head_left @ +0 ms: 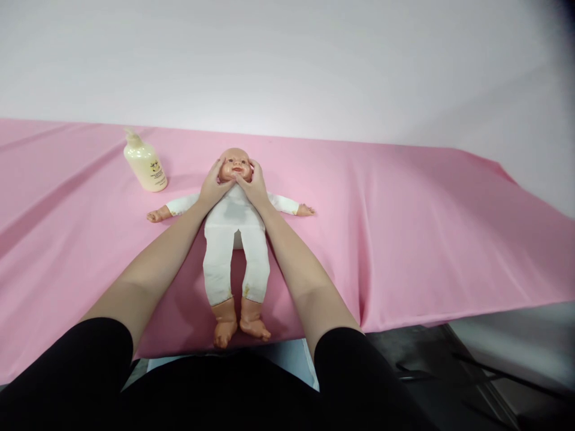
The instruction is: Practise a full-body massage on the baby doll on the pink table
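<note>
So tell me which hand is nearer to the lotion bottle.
Left. The left hand rests on the doll's cheek, on the side facing the lotion bottle; the right hand cups the far cheek, farther from the bottle.

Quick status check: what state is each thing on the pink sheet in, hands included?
Doll: on its back, arms spread, clothed in white.
Left hand: open, cupping the doll's cheek.
Right hand: open, cupping the other cheek.
Lotion bottle: upright, untouched, beside the doll's head.
</note>
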Demonstrator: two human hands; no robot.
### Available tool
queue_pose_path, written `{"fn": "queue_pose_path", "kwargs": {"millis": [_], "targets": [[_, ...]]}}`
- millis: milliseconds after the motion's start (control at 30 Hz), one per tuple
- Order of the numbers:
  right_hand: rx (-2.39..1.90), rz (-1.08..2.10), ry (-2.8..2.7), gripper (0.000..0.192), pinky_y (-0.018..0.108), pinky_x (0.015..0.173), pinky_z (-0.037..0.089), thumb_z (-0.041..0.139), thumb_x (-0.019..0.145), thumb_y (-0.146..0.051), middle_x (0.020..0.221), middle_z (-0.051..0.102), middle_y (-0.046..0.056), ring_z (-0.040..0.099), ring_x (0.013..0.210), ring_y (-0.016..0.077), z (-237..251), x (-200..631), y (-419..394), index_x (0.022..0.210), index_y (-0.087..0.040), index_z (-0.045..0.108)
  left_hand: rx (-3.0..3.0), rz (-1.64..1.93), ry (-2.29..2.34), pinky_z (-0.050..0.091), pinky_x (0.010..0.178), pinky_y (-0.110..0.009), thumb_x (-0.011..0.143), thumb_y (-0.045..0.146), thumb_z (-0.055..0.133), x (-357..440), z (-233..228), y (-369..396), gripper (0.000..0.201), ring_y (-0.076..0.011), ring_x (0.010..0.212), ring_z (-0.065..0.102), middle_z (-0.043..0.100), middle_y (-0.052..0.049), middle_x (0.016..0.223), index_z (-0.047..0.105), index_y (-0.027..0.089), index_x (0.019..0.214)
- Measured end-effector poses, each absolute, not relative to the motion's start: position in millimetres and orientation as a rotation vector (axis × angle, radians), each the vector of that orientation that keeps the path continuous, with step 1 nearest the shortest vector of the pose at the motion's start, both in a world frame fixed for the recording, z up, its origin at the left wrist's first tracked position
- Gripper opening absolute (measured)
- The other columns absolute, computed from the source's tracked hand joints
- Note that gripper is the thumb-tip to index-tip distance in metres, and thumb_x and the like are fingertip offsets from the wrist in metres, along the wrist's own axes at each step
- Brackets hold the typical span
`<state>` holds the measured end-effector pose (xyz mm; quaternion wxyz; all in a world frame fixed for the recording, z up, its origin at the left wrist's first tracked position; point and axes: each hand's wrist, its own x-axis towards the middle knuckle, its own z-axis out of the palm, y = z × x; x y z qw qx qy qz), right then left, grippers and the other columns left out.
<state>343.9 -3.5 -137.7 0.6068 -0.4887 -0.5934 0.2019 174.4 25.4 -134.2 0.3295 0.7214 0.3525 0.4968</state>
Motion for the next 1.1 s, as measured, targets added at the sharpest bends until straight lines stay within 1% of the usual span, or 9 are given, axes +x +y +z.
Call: {"fn": "queue_pose_path", "kwargs": {"millis": [100,300,467,667,767,833,933,1100], "targets": [[-1.118,0.469,-1.374,0.092,0.048,0.124,0.04,0.074,0.071,-0.074,0.148,0.048,0.015,0.048,0.141,0.0298,-138,343,-3,0.142,-0.023,0.045,1.881,1.317,0.893,0.042,0.12,-0.047,0.075,0.054,0.081,174,-137,28,0.09,-0.0375,0.153,0.033,0.039,-0.013,0.163,0.046,0.025,0.152],[-1.126,0.451,-1.41,0.093,0.048,0.125,0.038,0.074,0.076,-0.068,0.152,0.044,0.015,0.045,0.145,0.0294,-141,345,0,0.148,-0.022,0.04,1.878,1.307,0.906,0.037,0.123,-0.048,0.073,0.053,0.082,174,-136,28,0.092,-0.0368,0.154,0.032,0.039,-0.014,0.163,0.045,0.024,0.152],[-1.124,0.439,-1.423,0.095,0.046,0.125,0.037,0.081,0.072,-0.06,0.151,0.045,0.019,0.045,0.144,0.0306,-137,345,-4,0.146,-0.016,0.041,1.884,1.304,0.898,0.039,0.122,-0.048,0.073,0.052,0.082,173,-136,30,0.092,-0.0377,0.154,0.031,0.038,-0.015,0.163,0.045,0.023,0.152],[-1.101,0.434,-1.471,0.091,0.049,0.127,0.033,0.079,0.074,-0.059,0.154,0.042,0.016,0.042,0.146,0.031,-142,349,1,0.147,-0.022,0.039,1.916,1.314,0.882,0.037,0.123,-0.047,0.073,0.051,0.081,173,-140,35,0.092,-0.0362,0.153,0.033,0.039,-0.015,0.163,0.045,0.023,0.153],[-1.08,0.439,-1.491,0.09,0.049,0.127,0.033,0.077,0.074,-0.056,0.154,0.042,0.017,0.042,0.147,0.032,-144,351,4,0.148,-0.021,0.038,1.926,1.322,0.871,0.034,0.125,-0.047,0.074,0.051,0.08,172,-143,37,0.092,-0.0354,0.154,0.033,0.04,-0.015,0.162,0.043,0.021,0.154],[-1.07,0.443,-1.502,0.087,0.048,0.126,0.033,0.074,0.076,-0.052,0.154,0.042,0.018,0.041,0.147,0.0318,-145,352,3,0.148,-0.02,0.037,1.941,1.317,0.862,0.03,0.127,-0.047,0.075,0.049,0.079,171,-144,38,0.091,-0.0353,0.154,0.032,0.039,-0.015,0.163,0.043,0.021,0.154],[-1.065,0.445,-1.512,0.075,0.049,0.127,0.032,0.066,0.081,-0.043,0.154,0.042,0.016,0.04,0.148,0.0303,-143,352,2,0.147,-0.019,0.038,1.946,1.306,0.85,0.027,0.128,-0.047,0.075,0.044,0.078,169,-144,38,0.088,-0.0355,0.155,0.029,0.037,-0.013,0.164,0.043,0.022,0.154],[-1.078,0.431,-1.463,0.058,0.047,0.129,0.029,0.051,0.088,-0.035,0.151,0.047,0.013,0.043,0.146,0.0261,-143,350,2,0.143,-0.02,0.041,1.926,1.331,0.824,0.019,0.132,-0.042,0.082,0.033,0.07,168,-144,39,0.074,-0.0311,0.156,0.03,0.041,-0.01,0.163,0.048,0.022,0.151]]}}
